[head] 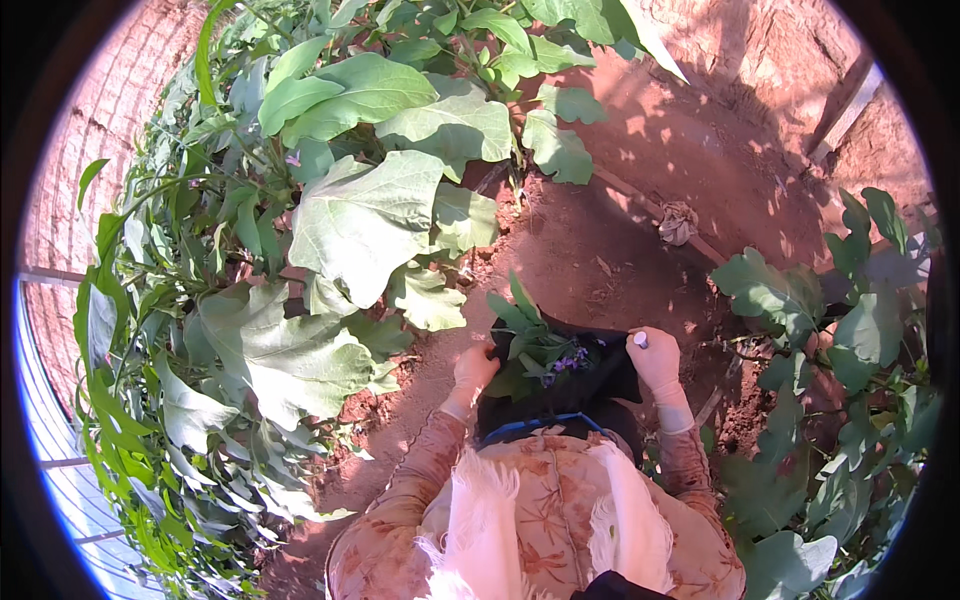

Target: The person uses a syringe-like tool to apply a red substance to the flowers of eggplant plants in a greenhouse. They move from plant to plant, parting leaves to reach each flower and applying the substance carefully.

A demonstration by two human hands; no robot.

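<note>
A black cloth apron (pixel 611 375) is spread before my body, its upper edge pulled out between both hands. Inside its fold lie green leaves (pixel 517 311) and small purple flowers (pixel 566 361). My left hand (pixel 475 369) grips the cloth's left corner. On the other side, my right hand (pixel 656 358) is closed on the right corner. A short white cylindrical end (pixel 640 340) pokes out of that fist; the rest of it is hidden. A blue band (pixel 536 425) crosses at my waist.
Tall leafy plants, probably eggplant (pixel 367 225), crowd the left and top. More broad-leaved plants (pixel 780 292) stand at the right. Reddish bare soil (pixel 570 240) runs between them, crossed by a thin pipe (pixel 630 191) with a crumpled tan clump (pixel 678 223). A post (pixel 847 112) rises at upper right.
</note>
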